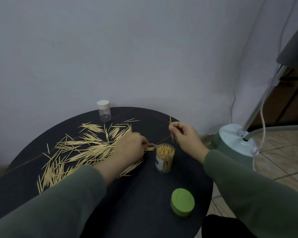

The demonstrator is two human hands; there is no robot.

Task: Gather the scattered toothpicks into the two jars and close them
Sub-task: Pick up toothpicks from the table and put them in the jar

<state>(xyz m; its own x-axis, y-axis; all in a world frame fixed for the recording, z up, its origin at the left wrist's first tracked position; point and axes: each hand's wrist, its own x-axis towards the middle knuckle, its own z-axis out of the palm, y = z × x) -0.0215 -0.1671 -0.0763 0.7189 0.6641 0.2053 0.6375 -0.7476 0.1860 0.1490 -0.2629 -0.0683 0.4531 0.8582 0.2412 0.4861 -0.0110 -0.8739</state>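
The open jar (165, 158) stood nearly full on the round table (144, 194), just beside both hands, and a careless brush of a wrist could have tipped it — or a crooked bundle could have jammed against the packed sticks and spilled. The right hand (186, 136) was curled around a small bunch of toothpicks (171, 129), held upright above and behind the jar. The left hand (131, 146) pinched a few more at the edge of the scattered toothpicks (79, 152). The green lid (182, 204) lay near the table's front edge; the second jar (104, 110) stood capped at the far side — almost empty.
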